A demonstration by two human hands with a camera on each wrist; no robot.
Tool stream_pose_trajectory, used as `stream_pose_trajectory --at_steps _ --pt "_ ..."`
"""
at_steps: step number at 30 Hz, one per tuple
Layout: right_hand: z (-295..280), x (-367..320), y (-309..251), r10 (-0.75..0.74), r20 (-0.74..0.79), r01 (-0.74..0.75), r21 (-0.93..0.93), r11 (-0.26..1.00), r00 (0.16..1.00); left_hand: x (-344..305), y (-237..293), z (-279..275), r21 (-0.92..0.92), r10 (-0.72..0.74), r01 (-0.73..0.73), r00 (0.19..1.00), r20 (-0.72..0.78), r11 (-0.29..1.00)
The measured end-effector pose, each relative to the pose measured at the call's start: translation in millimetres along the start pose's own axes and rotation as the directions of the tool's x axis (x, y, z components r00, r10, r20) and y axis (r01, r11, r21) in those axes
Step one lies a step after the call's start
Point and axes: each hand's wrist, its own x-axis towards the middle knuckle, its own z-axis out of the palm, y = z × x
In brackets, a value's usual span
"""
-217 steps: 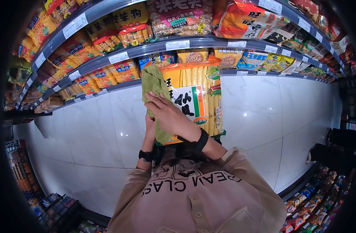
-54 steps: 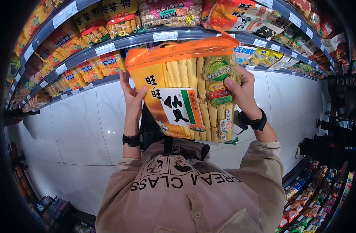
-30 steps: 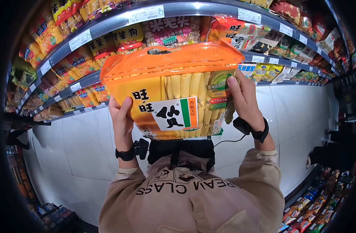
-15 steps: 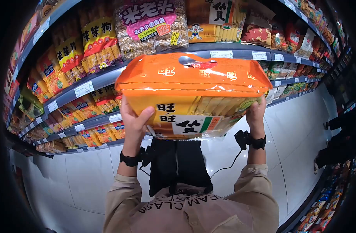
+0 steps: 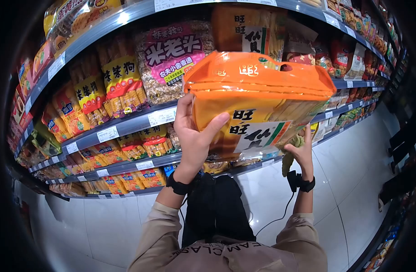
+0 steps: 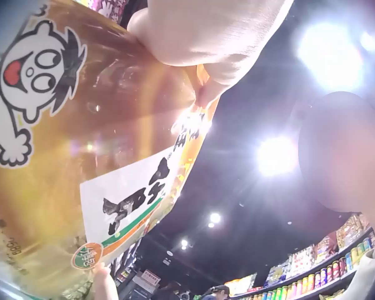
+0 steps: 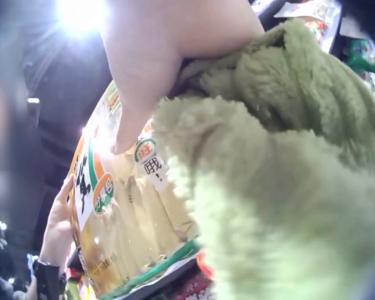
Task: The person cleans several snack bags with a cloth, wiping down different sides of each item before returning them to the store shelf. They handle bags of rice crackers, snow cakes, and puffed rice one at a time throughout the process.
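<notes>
A large orange-topped snack bag (image 5: 258, 109) with yellow wrapped sticks inside is held up in front of the shelves, tilted in the head view. My left hand (image 5: 194, 133) grips its left side, thumb on the front and fingers behind. At its lower right is my right hand (image 5: 303, 154), which holds a fluffy green cloth (image 7: 287, 169); part of the cloth hangs below. In the right wrist view the right thumb (image 7: 134, 125) overlaps the bag's front. The left wrist view shows the bag's printed cartoon child (image 6: 40, 72).
Curved shelves stand ahead, with price tags along their edges. On the shelf behind the bag are a pink-labelled cereal bag (image 5: 174, 59) and a similar yellow snack bag (image 5: 249, 29). Several red-and-yellow packs (image 5: 122, 75) stand to the left. A pale tiled floor (image 5: 344, 163) lies below.
The cloth lay over the bag under a hand, then both hands held the bag's sides. The bag has since moved closer to the shelf and right, its top tipped into view.
</notes>
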Motion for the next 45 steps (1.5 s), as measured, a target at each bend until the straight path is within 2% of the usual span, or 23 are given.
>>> stream_pose_trajectory --at_steps 5,7,9,10,11,12,13,16,17,19,20,22,29,31,33,34,37,39,40,41,42,43,45 --pt "-36 64 16 -0.07 -0.065 0.065 -0.064 0.996 0.995 47 6 47 0.138 0.239 -0.263 0.957 0.166 0.955" --pt "-39 97 -4 -0.202 -0.13 0.187 -0.119 0.975 0.971 71 12 72 0.011 0.274 -0.281 0.945 0.179 0.96" --pt "-44 125 -9 -0.342 -0.202 0.295 -0.232 0.927 0.917 89 -15 79 0.068 0.665 -0.684 0.725 0.179 0.727" --pt "-48 136 3 -0.457 -0.251 0.37 -0.327 0.87 0.853 92 -22 74 0.09 0.761 -0.811 0.576 0.299 0.578" --pt "-55 148 16 -0.569 -0.284 0.429 -0.426 0.796 0.772 96 -28 72 0.085 0.815 -0.909 0.405 0.414 0.408" --pt "-57 158 19 -0.576 -0.282 0.436 -0.429 0.791 0.767 112 -26 86 -0.034 0.934 -0.989 0.125 0.336 0.145" --pt "-59 167 22 -0.611 -0.228 0.462 -0.473 0.75 0.758 114 -35 91 -0.056 0.935 -0.991 0.097 0.342 0.124" --pt "-60 180 34 -0.666 -0.043 0.524 -0.58 0.623 0.744 120 -48 81 0.117 0.843 -0.96 0.28 0.46 0.255" --pt "-57 182 40 -0.305 -0.175 0.257 -0.253 0.933 0.936 124 -56 74 0.183 0.819 -0.938 0.346 0.457 0.294" --pt "-35 179 35 -0.22 -0.101 0.197 -0.202 0.959 0.97 127 -88 64 0.261 0.776 -0.845 0.533 0.337 0.467" --pt "-28 183 45 -0.246 -0.077 0.225 -0.209 0.952 0.966 132 -100 56 0.262 0.785 -0.849 0.526 0.327 0.459" --pt "-18 189 63 -0.192 -0.04 0.18 -0.204 0.962 0.981 141 -111 42 0.535 0.619 -0.664 0.727 0.297 0.522" --pt "-7 212 61 -0.149 -0.126 0.094 -0.361 0.928 0.981 165 -105 49 0.582 0.419 -0.379 0.905 0.071 0.719" --pt "-7 223 66 -0.153 -0.119 0.084 -0.453 0.887 0.981 177 -111 48 0.664 0.361 -0.299 0.931 0.046 0.685" --pt "-9 238 77 -0.168 -0.1 0.094 -0.513 0.853 0.981 185 -109 48 0.758 0.141 -0.044 0.988 -0.063 0.651" --pt "-9 241 76 -0.171 -0.104 0.095 -0.512 0.853 0.98 190 -106 48 0.75 0.005 0.064 0.996 -0.09 0.658" --pt "-9 249 72 -0.037 -0.1 -0.018 -0.495 0.869 0.994 189 -99 60 0.794 0.209 0.029 0.958 -0.195 0.607" --pt "-7 248 65 -0.043 -0.144 -0.055 -0.612 0.789 0.989 185 -96 59 0.759 0.062 0.069 0.988 -0.142 0.648" --pt "-3 244 60 -0.185 -0.169 0.012 -0.707 0.707 0.968 179 -98 57 0.874 0.325 -0.204 0.944 0.057 0.44" --pt "-1 238 56 -0.184 -0.175 0.007 -0.707 0.707 0.967 176 -99 54 0.892 0.515 -0.425 0.805 0.295 0.153" --pt "8 226 35 -0.251 -0.148 0.073 -0.714 0.696 0.957 178 -105 48 0.847 0.456 -0.524 0.735 0.501 -0.087" --pt "14 219 23 -0.318 -0.116 0.141 -0.719 0.681 0.941 175 -111 42 0.847 0.457 -0.524 0.734 0.502 -0.088" --pt "20 222 27 -0.204 -0.067 0.101 -0.694 0.713 0.977 165 -117 29 0.715 0.3 -0.657 0.651 0.697 -0.238"
